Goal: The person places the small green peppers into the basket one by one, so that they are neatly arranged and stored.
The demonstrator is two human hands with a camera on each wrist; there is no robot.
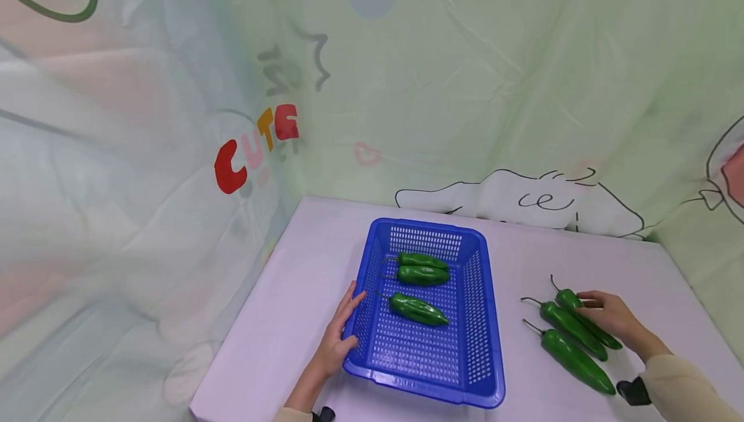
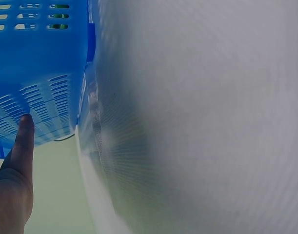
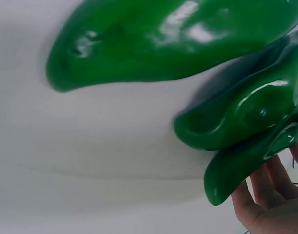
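Head view: left hand point(image 1: 335, 342), straight-fingered, touches basket point(image 1: 430, 393); right hand point(image 1: 617, 316) pinches a pepper point(image 1: 603, 335) near the counter's right edge point(image 1: 674, 280).

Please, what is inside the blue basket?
Three green peppers lie in the basket. What is directly under them is covered, so it cannot be seen.

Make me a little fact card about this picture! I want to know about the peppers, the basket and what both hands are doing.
Basket: blue, with lots of holes, on a pale table; it is the blue basket
Peppers inside: three green peppers
Peppers outside: three more green peppers, right of the basket
Left hand: touches the basket's left side
Right hand: pinches the farthest outside pepper
Wall letters: CUTE
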